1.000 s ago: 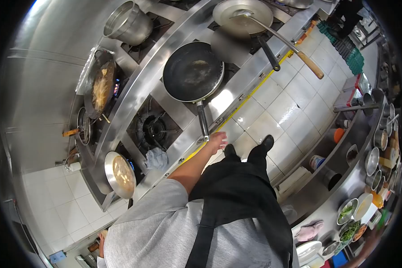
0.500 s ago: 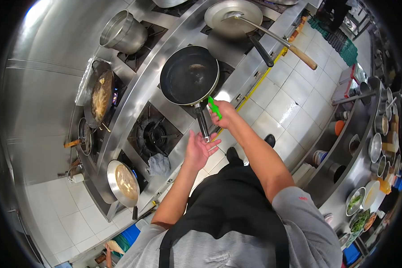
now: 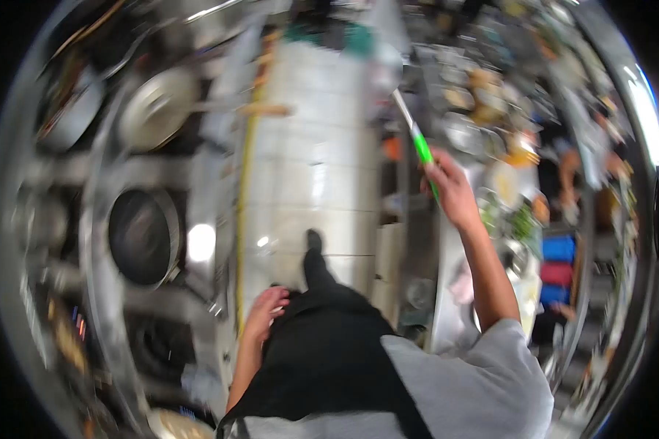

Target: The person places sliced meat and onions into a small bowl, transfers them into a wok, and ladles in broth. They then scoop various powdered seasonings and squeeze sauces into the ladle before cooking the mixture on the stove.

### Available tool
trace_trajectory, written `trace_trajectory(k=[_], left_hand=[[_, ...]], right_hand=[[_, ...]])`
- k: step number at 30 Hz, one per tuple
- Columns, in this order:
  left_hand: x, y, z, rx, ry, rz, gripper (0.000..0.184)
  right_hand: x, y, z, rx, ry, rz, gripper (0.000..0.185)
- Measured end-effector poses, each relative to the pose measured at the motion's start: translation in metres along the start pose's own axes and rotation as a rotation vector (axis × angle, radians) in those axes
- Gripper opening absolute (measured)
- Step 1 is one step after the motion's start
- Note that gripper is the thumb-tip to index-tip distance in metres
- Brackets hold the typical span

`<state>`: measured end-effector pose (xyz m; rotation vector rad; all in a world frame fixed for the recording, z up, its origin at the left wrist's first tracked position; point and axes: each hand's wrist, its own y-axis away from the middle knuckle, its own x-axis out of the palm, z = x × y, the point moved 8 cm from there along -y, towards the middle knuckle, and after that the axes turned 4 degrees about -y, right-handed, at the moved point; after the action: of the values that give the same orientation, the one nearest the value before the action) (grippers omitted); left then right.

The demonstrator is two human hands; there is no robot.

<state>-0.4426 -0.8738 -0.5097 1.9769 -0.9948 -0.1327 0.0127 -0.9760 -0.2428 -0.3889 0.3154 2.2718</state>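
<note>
My right hand [image 3: 447, 183] is closed around a stick lighter [image 3: 423, 149] with a bright green handle. Its slim metal barrel points up and away, over the edge between the floor and the right-hand counter. My left hand [image 3: 267, 311] hangs beside the black apron [image 3: 329, 351], near the stove's front edge. Its fingers are loosely bent and a little apart, with nothing visible in them, though motion blurs them. To the left, a black frying pan [image 3: 145, 235] rests on the stove, apart from both hands.
A pale round pan [image 3: 159, 108] sits farther along the stove, with a wooden handle [image 3: 267, 110] jutting over the aisle. A bare burner [image 3: 157, 344] lies nearer me. Bowls and greens [image 3: 523, 219] crowd the right counter. White floor tiles [image 3: 311, 161] run between.
The view has swung right, away from the stove. My right hand has carried the lighter from beside the frying pan towards the right counter. My left hand has left the pan handle's side.
</note>
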Motion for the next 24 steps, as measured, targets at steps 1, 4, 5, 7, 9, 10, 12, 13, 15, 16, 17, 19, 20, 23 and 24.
trace_trajectory(k=[1, 4, 5, 7, 9, 10, 12, 13, 15, 16, 17, 19, 20, 23, 24], left_hand=[[0.001, -0.031, -0.014, 0.043, 0.029, 0.031, 0.042], [0.024, -0.106, -0.123, 0.285, 0.210, 0.194, 0.039], [0.023, -0.124, -0.161, 0.316, 0.305, 0.161, 0.041], [0.017, -0.173, -0.231, 0.334, 0.484, 0.092, 0.069], [0.020, -0.197, -0.291, 0.351, 0.697, 0.006, 0.090], [0.016, -0.209, -0.312, 0.346, 0.798, -0.017, 0.097], [0.014, -0.217, -0.349, 0.339, 0.969, -0.029, 0.103], [0.015, -0.219, -0.359, 0.331, 1.034, -0.010, 0.101], [-0.002, -0.251, -0.370, 0.343, 1.017, 0.011, 0.056], [0.001, -0.248, -0.375, 0.353, 0.978, 0.008, 0.048], [0.001, -0.247, -0.378, 0.358, 0.940, 0.007, 0.042], [-0.023, -0.290, -0.380, 0.402, 0.776, 0.245, 0.036], [-0.036, -0.297, -0.378, 0.422, 0.696, 0.352, 0.034], [-0.018, -0.260, -0.394, 0.493, 0.606, -0.103, 0.021], [-0.011, -0.254, -0.400, 0.529, 0.615, -0.050, 0.016]], right_hand=[[-0.061, 0.000, 0.037, -0.250, 0.332, -0.176, 0.033], [-0.216, 0.029, 0.103, -0.496, 0.875, -0.701, 0.035], [-0.244, 0.044, 0.129, -0.486, 0.961, -0.819, 0.036], [-0.303, 0.071, 0.166, -0.217, 1.029, -0.999, 0.035], [-0.370, 0.092, 0.165, -0.239, 1.201, -1.166, 0.029], [-0.402, 0.099, 0.155, -0.248, 1.376, -1.140, 0.029], [-0.459, 0.108, 0.122, -0.306, 1.772, -1.023, 0.030], [-0.474, 0.111, 0.106, -0.301, 1.738, -1.024, 0.030], [-0.503, 0.117, 0.075, -0.134, 1.584, -1.029, 0.032], [-0.517, 0.121, 0.059, 0.032, 1.470, -1.038, 0.034], [-0.526, 0.123, 0.042, 0.157, 1.496, -1.014, 0.034], [-0.543, 0.130, 0.016, 0.262, 1.530, -0.996, 0.034], [-0.543, 0.131, 0.014, 0.150, 1.746, -0.961, 0.034], [-0.563, 0.139, -0.002, -0.033, 1.925, -0.919, 0.041], [-0.551, 0.140, 0.010, -0.117, 1.781, -0.954, 0.045]])
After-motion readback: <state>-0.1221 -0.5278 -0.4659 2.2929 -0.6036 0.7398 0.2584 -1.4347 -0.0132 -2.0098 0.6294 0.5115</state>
